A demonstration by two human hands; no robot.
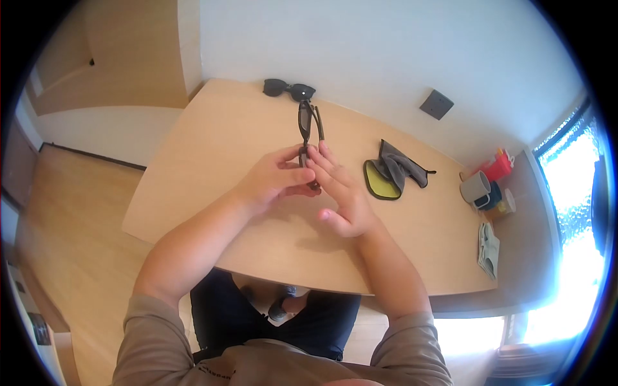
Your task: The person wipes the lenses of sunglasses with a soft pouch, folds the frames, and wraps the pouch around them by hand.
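Sunglasses (304,121) are up in my hands, above the middle of the tabletop (193,161), with the frame turned edge-on and its far end pointing at the back edge; my left hand (277,177) is closed on the near end, thumb on one side and fingers on the other; my right hand (344,193) is open, fingers stretched out and laid against the frame, thumb standing well apart. One temple arm (318,119) reaches back from the far end toward my right fingers; I cannot tell how the other arm lies, since my hands hide that part. As I judge it, I am midway through handling this pair: it is lifted and firmly held, but not set down; a second pair of sunglasses (290,89) lies by the back edge, near the back left corner, touched by neither hand; a grey and yellow-green cloth (393,172) lies crumpled toward the right part of the tabletop, out of both hands; whether the lenses are clean is too small to tell.
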